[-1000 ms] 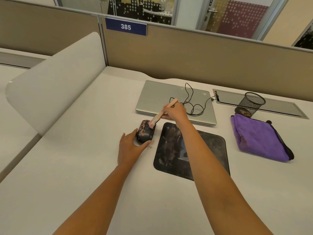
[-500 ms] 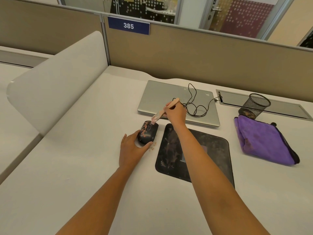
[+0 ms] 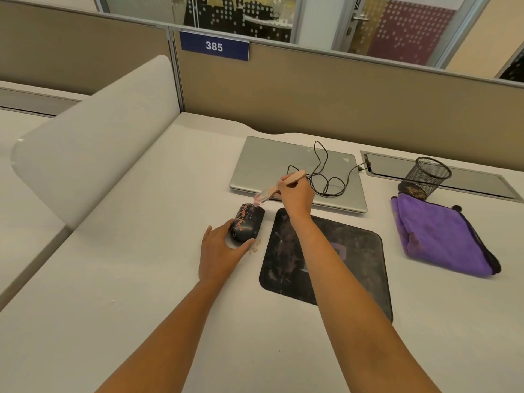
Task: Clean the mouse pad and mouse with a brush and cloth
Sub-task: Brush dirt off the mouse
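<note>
Brushing the mouse, desk left of the pad.

Right hand (image 3: pixel 296 194) grips a wooden-handled brush (image 3: pixel 270 192), bristles touching the far end of the black mouse (image 3: pixel 248 225). Left hand (image 3: pixel 219 251) holds the mouse's near end between thumb and fingers. Mouse sits on the desk (image 3: pixel 113 279), just left of the smudged black mouse pad (image 3: pixel 354 251); crumbs (image 3: pixel 255 246) between them. Purple cloth (image 3: pixel 436 236) lies right of the pad, against a tipped mesh pen cup (image 3: pixel 428 177).
</note>
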A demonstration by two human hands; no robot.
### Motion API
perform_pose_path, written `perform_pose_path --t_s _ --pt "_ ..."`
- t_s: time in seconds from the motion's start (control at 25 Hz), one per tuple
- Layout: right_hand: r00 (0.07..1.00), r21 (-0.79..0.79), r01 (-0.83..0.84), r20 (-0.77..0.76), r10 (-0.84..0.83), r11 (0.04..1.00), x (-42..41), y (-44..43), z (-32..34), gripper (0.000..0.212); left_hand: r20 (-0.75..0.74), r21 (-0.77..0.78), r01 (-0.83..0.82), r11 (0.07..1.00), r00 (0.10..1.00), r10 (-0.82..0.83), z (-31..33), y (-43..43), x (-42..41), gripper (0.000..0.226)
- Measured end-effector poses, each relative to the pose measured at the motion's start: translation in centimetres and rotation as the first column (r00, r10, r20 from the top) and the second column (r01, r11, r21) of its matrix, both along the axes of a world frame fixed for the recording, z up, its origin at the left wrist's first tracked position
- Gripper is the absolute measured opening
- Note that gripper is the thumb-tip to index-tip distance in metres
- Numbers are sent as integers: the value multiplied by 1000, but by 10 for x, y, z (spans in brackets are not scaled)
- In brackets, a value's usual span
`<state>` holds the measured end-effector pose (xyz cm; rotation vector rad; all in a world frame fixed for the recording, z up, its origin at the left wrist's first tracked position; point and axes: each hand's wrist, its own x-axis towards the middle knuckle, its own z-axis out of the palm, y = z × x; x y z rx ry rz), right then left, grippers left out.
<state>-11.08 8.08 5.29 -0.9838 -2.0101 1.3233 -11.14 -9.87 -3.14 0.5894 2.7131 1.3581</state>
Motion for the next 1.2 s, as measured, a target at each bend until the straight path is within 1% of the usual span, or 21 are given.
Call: perform_pose_path --t_s 0.04,0.08,0.2,0.32,0.4,0.52,0.6,0.68,0.76,0.92,1.08,1.2 --pt "1000 -20 -12 5 12 1000 0 0 -1 19 -4 1 2 1000 1000 -2 0 0 0 70" --pt "1000 -4 -17 10 17 1000 1 0 -1 19 -5 2 8 1000 1000 -8 0 0 0 70" --pt "1000 109 -8 -26 11 994 2 -1 -1 19 -1 -2 10 1000 1000 -10 0 -1 0 70" --pt "998 123 -38 -37 43 992 3 -3 -3 17 -4 9 6 1000 1000 -6 0 0 1 70" --pt "999 146 -23 -38 29 989 3 -4 -5 16 -5 9 3 1000 1000 -3 0 0 1 70" --pt "995 95 -17 -95 26 995 4 -4 -7 16 3 -5 -2 1000 1000 2 -1 0 0 71" --pt "996 91 -52 -71 59 995 6 -5 -8 15 13 -10 -2 1000 1000 2 -2 1 0 73" --pt "997 156 -60 -40 67 986 9 -5 -8 16 17 -1 -8 1000 1000 8 -3 1 1 75" --pt "996 204 -68 -48 79 977 14 -7 -7 15 24 -3 -10 1000 1000 10 -2 0 0 76" --pt "982 220 -154 -74 174 963 32 -18 0 7 21 -16 -16 1000 1000 16 -1 1 1 76" --pt "944 299 -323 36 328 898 56 -32 8 3 2 -7 -21 1000 1000 21 0 1 2 75" --pt "901 282 -432 91 425 856 67 -33 13 9 4 -16 -26 1000 1000 26 1 1 3 76"
